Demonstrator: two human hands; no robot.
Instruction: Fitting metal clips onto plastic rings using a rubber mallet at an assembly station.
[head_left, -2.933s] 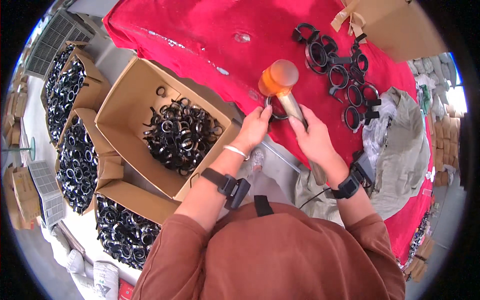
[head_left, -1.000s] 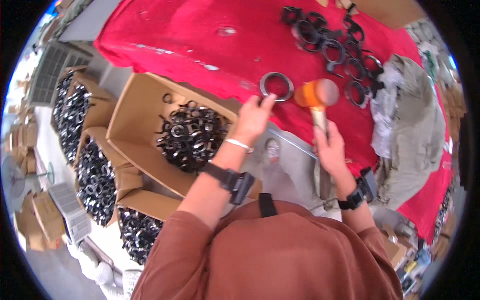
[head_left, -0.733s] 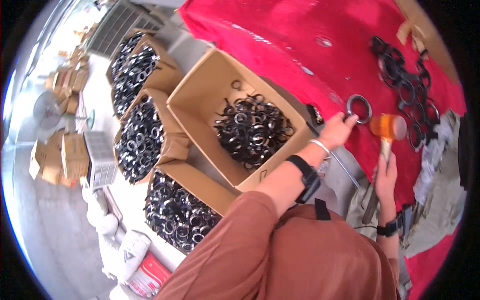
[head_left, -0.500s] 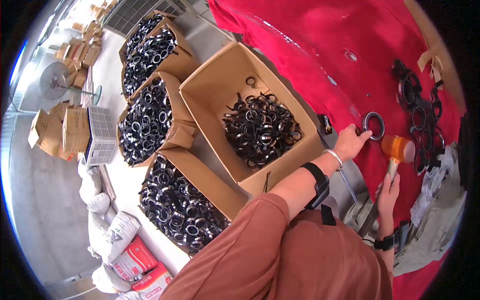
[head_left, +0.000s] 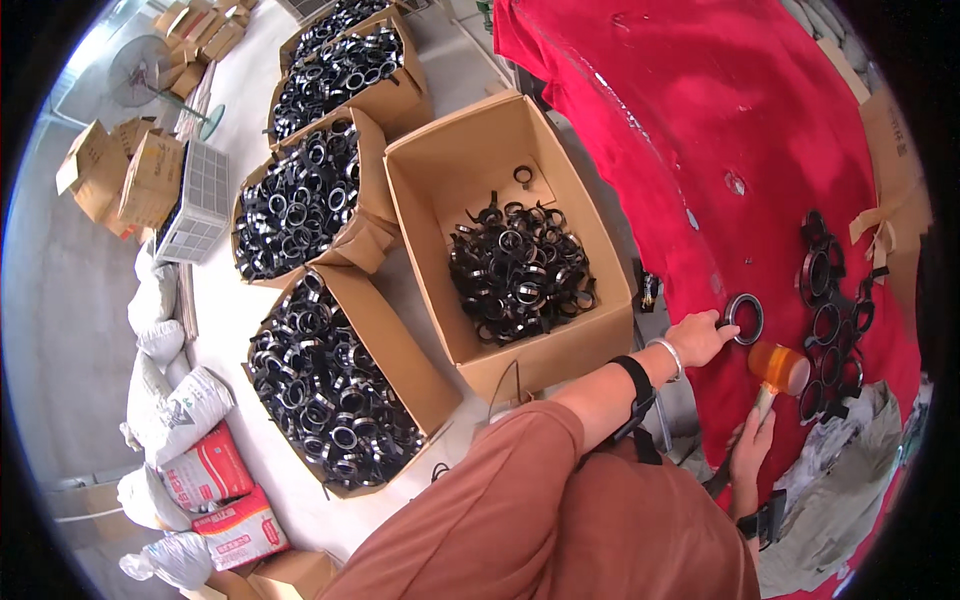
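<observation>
My left hand [head_left: 700, 339] pinches the edge of a black ring [head_left: 759, 318] that lies on the red cloth [head_left: 690, 110]. Just beside the ring, nearer to me, is the amber head of a mallet [head_left: 775, 366]. Its handle runs down into my right hand [head_left: 750, 445], whose fingers are wrapped round it. Farther right on the cloth lies a loose cluster of similar black rings [head_left: 826, 325], several with tabs.
An open cardboard box [head_left: 440, 270] left of my arm is partly filled with black rings. More boxes [head_left: 400, 365] heaped with rings stand beyond it. White and red sacks [head_left: 205, 465], a grey crate [head_left: 200, 195] and a standing fan [head_left: 140, 72] are at the left. Crumpled plastic [head_left: 835, 490] lies at the right.
The whole view has shifted, so the cloth, ring and hands appear lower in the picture. My left hand still grips the ring, and the mallet stays close beside it.
</observation>
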